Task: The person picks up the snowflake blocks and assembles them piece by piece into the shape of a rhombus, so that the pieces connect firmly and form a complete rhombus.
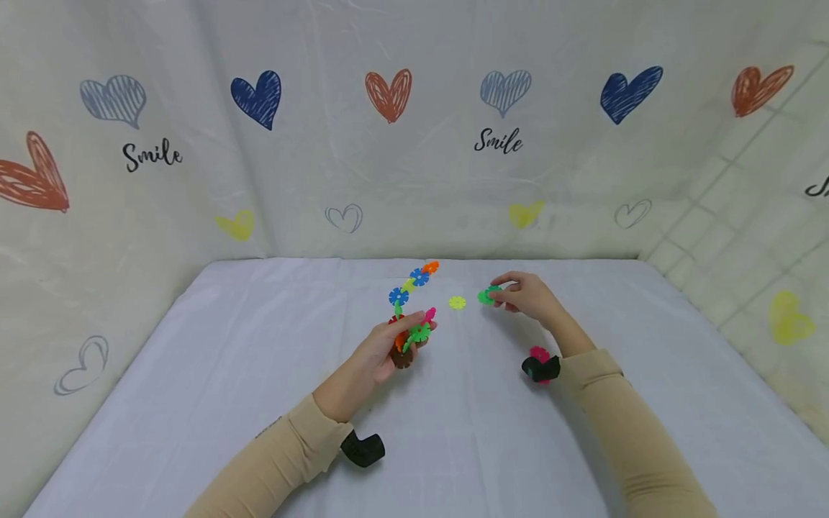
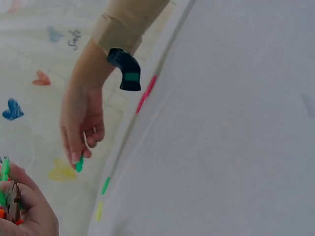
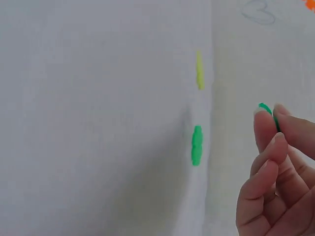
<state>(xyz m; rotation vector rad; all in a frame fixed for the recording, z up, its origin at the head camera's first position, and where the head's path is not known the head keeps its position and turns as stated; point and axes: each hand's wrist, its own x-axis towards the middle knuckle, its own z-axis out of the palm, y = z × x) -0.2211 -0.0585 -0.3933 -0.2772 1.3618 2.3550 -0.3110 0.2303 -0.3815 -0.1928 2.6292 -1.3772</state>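
My left hand point(image 1: 378, 347) grips a linked chain of notched plastic flower discs. Brown point(image 1: 402, 357), green point(image 1: 420, 332) and pink point(image 1: 430, 314) discs show at the fingers, while the blue point(image 1: 398, 296), yellow and orange point(image 1: 430, 267) ones extend beyond the hand. Part of the cluster is hidden by the palm. Between thumb and fingertip, my right hand point(image 1: 529, 296) pinches a green flower disc point(image 3: 265, 107), raised off the table. A second green disc point(image 3: 197, 146) lies on the cloth below it. Left of that lies a yellow disc point(image 1: 457, 303).
Pink disc pieces point(image 1: 540, 353) lie on the white-covered table point(image 1: 466, 432), partly hidden behind the right wrist's black camera mount point(image 1: 541, 369). Another black mount point(image 1: 363, 450) hangs at the left wrist. A heart-printed curtain point(image 1: 440, 173) stands behind the table's far edge.
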